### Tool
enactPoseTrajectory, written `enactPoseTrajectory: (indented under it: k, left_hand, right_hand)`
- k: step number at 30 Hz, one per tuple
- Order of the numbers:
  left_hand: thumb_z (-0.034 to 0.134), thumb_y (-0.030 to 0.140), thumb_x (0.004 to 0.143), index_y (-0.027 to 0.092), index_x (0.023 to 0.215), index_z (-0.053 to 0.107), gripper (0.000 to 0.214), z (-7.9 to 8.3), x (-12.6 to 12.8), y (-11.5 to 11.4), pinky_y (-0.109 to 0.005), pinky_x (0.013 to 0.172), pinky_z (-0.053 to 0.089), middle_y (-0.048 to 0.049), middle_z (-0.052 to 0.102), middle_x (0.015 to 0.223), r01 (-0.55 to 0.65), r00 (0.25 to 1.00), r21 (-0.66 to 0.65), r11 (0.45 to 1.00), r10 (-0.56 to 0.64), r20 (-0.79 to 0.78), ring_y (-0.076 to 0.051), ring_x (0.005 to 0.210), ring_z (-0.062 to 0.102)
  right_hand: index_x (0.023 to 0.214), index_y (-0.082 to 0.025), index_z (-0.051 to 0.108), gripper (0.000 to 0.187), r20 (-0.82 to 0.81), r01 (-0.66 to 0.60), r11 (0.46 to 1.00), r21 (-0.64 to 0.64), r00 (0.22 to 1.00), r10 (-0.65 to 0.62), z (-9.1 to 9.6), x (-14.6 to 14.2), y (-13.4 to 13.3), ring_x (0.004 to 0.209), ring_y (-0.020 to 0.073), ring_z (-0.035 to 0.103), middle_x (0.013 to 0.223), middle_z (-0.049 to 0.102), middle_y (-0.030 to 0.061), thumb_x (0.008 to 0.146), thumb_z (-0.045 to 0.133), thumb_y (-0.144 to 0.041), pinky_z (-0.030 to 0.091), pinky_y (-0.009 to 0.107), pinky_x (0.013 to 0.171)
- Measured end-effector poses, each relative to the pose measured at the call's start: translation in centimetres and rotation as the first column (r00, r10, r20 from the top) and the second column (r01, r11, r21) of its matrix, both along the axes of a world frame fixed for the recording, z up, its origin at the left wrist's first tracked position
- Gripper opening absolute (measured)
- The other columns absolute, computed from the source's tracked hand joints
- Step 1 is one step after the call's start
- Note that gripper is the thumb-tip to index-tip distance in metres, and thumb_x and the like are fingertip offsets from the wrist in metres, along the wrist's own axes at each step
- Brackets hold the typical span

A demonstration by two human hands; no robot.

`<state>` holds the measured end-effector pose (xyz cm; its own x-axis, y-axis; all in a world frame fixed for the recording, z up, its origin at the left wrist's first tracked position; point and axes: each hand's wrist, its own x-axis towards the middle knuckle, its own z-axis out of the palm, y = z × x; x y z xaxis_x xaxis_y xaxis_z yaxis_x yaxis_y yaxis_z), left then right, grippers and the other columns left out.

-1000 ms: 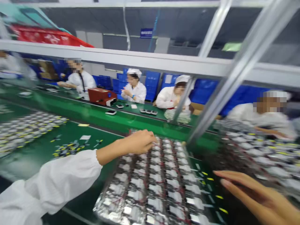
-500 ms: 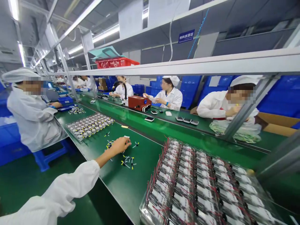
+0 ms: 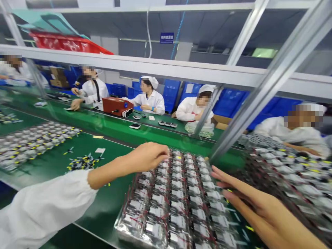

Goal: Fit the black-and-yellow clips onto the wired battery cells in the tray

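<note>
A clear tray [image 3: 121,224] packed with rows of small silver battery cells with red wires lies on the green bench in front of me. My left hand [image 3: 147,156] rests at the tray's far left corner, fingers curled over the cells there. My right hand [image 3: 249,202] lies along the tray's right side with its fingers stretched out flat, holding nothing. White sleeves cover my arms.
A second tray of cells [image 3: 287,166] sits to the right, behind a slanted metal post [image 3: 249,107]. Another tray [image 3: 33,140] and loose yellow-tipped parts [image 3: 81,160] lie to the left. Several workers in white sit across the green conveyor, near a red box [image 3: 115,105].
My view swung back right from the loose parts to the tray. My left hand moved from the loose parts to the tray's far corner; my right hand came into view beside the tray.
</note>
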<state>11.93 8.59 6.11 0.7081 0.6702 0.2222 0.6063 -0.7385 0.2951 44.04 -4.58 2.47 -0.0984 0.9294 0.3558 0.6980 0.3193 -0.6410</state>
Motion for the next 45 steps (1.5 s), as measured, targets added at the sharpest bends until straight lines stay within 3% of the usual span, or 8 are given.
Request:
enactPoseTrajectory:
  k: [4,9,14,18,22,30,40,45]
  left_hand:
    - [0.051,0.023,0.094,0.021,0.099,0.066,0.016,1.9,10.3,-0.9,-0.028,0.072,0.045,-0.0034,0.071,0.096,0.287,0.958,0.018,0.958,-0.286,-0.034,-0.021,0.088,0.066]
    - [0.047,0.032,0.096,0.024,0.106,0.063,0.021,-1.0,16.3,1.1,-0.027,0.068,0.046,-0.0014,0.071,0.094,0.330,0.943,0.022,0.944,-0.331,0.035,-0.020,0.083,0.066]
    - [0.048,0.009,0.088,0.025,0.108,0.064,0.030,-5.2,16.9,4.0,-0.030,0.081,0.046,-0.0045,0.065,0.110,0.473,0.878,0.158,0.867,-0.449,-0.164,-0.021,0.097,0.061]
    - [0.053,0.007,0.082,0.027,0.112,0.062,0.037,-6.9,16.8,4.7,-0.031,0.083,0.044,-0.0054,0.059,0.116,0.542,0.836,0.255,0.801,-0.481,-0.265,-0.023,0.098,0.058]
    - [0.049,0.013,0.088,0.024,0.110,0.061,0.027,-7.4,16.9,4.7,-0.031,0.084,0.043,-0.0063,0.060,0.106,0.492,0.869,0.260,0.831,-0.454,-0.196,-0.022,0.095,0.058]
    - [0.060,0.031,0.090,0.020,0.099,0.060,0.014,-8.1,16.8,4.8,-0.029,0.086,0.042,-0.0035,0.064,0.097,0.461,0.878,0.064,0.885,-0.466,0.114,-0.019,0.094,0.059]
    - [0.071,0.032,0.083,0.018,0.114,0.061,0.035,-8.4,17.0,5.1,-0.027,0.080,0.044,-0.0042,0.069,0.098,0.405,0.901,-0.089,0.910,-0.380,0.210,-0.021,0.093,0.064]
    - [0.072,0.036,0.082,0.016,0.104,0.071,0.029,-8.5,17.4,5.5,-0.025,0.076,0.045,-0.0063,0.073,0.096,0.405,0.907,-0.108,0.908,-0.384,0.174,-0.021,0.091,0.066]
  right_hand:
    - [0.126,-0.027,0.062,0.050,-0.032,0.018,0.998,-0.062,0.999,-0.020,1.6,-1.8,3.2,0.103,0.0278,0.064,0.123,0.065,0.0063,0.090,0.054,-0.061,0.052,0.037,0.091]
    - [0.093,-0.020,0.072,0.055,-0.087,0.146,0.982,-0.116,0.984,-0.157,-0.2,2.9,5.1,0.076,0.0253,0.062,0.086,0.070,0.0074,0.079,0.057,-0.072,0.052,0.033,0.066]
    - [0.090,-0.018,0.072,0.063,-0.120,0.229,0.962,-0.149,0.961,-0.248,-3.1,5.6,5.6,0.069,0.0256,0.062,0.075,0.068,0.0077,0.077,0.051,-0.076,0.052,0.033,0.060]
    - [0.087,-0.020,0.072,0.056,-0.151,0.203,0.964,-0.171,0.962,-0.229,-4.6,5.6,6.6,0.071,0.0238,0.062,0.079,0.069,0.0068,0.079,0.051,-0.071,0.050,0.031,0.058]
    - [0.090,-0.017,0.072,0.047,-0.174,0.164,0.967,-0.193,0.965,-0.198,-5.1,5.4,7.6,0.070,0.0227,0.062,0.080,0.071,0.0065,0.075,0.060,-0.060,0.049,0.031,0.063]
    - [0.083,-0.020,0.067,0.033,-0.148,0.097,0.981,-0.167,0.981,-0.122,-5.5,4.3,8.6,0.081,0.0234,0.062,0.085,0.070,0.0045,0.078,0.059,-0.052,0.047,0.032,0.075]
    - [0.086,-0.019,0.073,0.036,-0.091,0.118,0.974,-0.193,0.986,-0.137,-5.9,4.0,9.0,0.083,0.0262,0.063,0.090,0.073,0.0061,0.080,0.058,-0.052,0.045,0.034,0.076]
    - [0.083,-0.020,0.072,0.034,-0.053,0.125,0.972,-0.200,0.989,-0.138,-5.6,4.2,8.9,0.085,0.0265,0.062,0.088,0.072,0.0053,0.080,0.059,-0.051,0.043,0.035,0.079]
